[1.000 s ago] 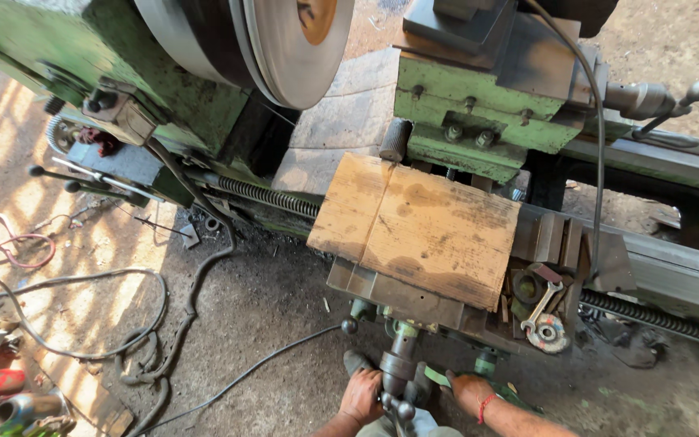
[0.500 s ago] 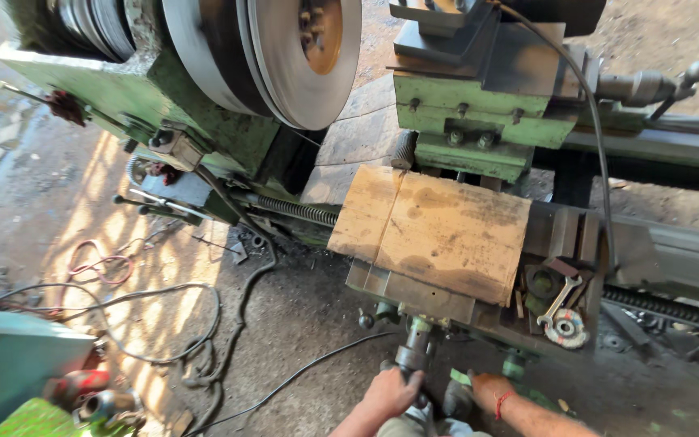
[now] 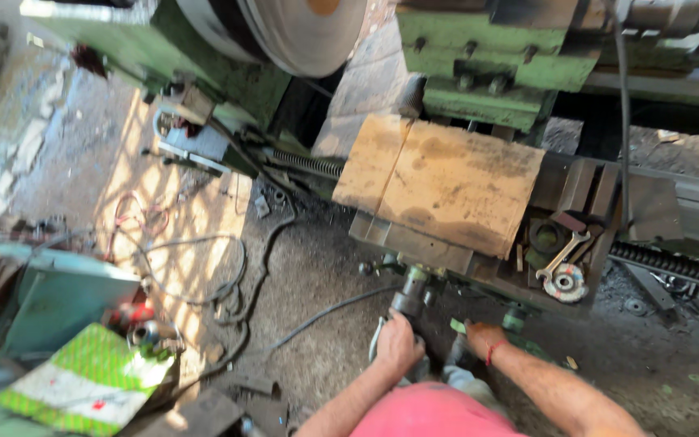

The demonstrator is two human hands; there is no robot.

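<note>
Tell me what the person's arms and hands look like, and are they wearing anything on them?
Both forearms are bare, with no sleeves reaching them and no gloves on the hands. The left hand wears nothing that shows. The right hand has a thin red thread band tied round its wrist. Lower down, a pink-red shirt covers the body.

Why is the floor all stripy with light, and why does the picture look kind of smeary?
In the head view, sunlight falls in bright stripes across the dirt floor on the left; the cardboard sheet on the lathe is evenly lit; the whole picture is slightly motion-blurred, most of all the green-and-white sack at lower left; the left hand and right hand sit in softer shade.
</note>
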